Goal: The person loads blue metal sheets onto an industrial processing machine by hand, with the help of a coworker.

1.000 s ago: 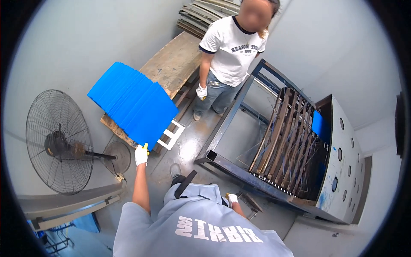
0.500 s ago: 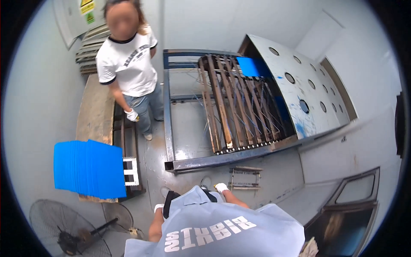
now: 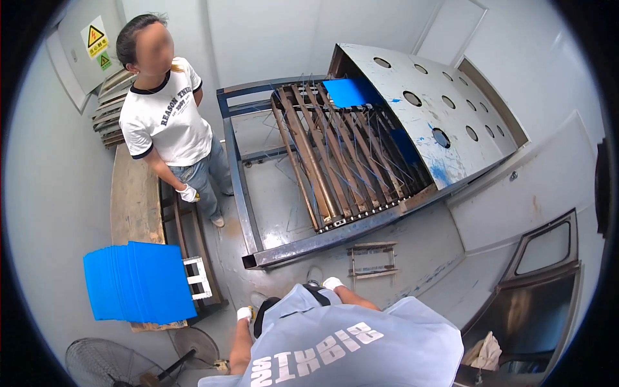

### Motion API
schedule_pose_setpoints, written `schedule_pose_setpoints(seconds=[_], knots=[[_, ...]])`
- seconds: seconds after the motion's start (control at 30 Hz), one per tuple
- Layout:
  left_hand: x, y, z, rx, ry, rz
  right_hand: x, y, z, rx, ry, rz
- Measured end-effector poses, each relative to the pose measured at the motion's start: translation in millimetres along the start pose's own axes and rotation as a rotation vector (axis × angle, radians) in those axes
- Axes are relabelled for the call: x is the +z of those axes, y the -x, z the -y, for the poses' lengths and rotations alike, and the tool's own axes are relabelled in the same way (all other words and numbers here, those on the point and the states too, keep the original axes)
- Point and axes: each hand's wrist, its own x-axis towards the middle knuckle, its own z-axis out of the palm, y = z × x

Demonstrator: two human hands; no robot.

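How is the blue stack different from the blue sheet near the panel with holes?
The blue stack shows several layered edges; the blue sheet shows one smooth face. The stack rests on a wooden table; the sheet is at the slatted machine. Both are bright blue.

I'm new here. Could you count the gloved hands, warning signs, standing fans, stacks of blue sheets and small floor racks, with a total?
White-gloved hands in view: 3 (wearer's left hand, wearer's right hand, co-worker's hand)
Warning signs: 2 (yellow sign, green sign)
Pedestal fan: 1
Stack of blue sheets: 1
Small floor rack: 1
Total: 8
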Motion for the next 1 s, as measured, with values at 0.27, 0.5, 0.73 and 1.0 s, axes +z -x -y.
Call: schedule_pose_setpoints(seconds=[0.27, 0.5, 0.73, 1.0], knots=[[38.3, 5.6, 15.7, -0.177, 0.156, 0.038, -17.1, 3.0, 17.2, -0.010, 0.015, -0.002], [11.7, 16.2, 15.4, -0.004, -0.577, 0.094, 3.7, -8.4, -1.7, 0.019, -0.009, -0.032], [19.9, 24.5, 8.1, -0.022, -0.281, 0.220, -0.4, -5.2, 0.0, 0.097, -0.087, -0.043], [19.7, 48.3, -16.1, 0.088, 0.255, -0.044, 10.8, -16.4, -11.0, 0.071, -0.135, 0.006]])
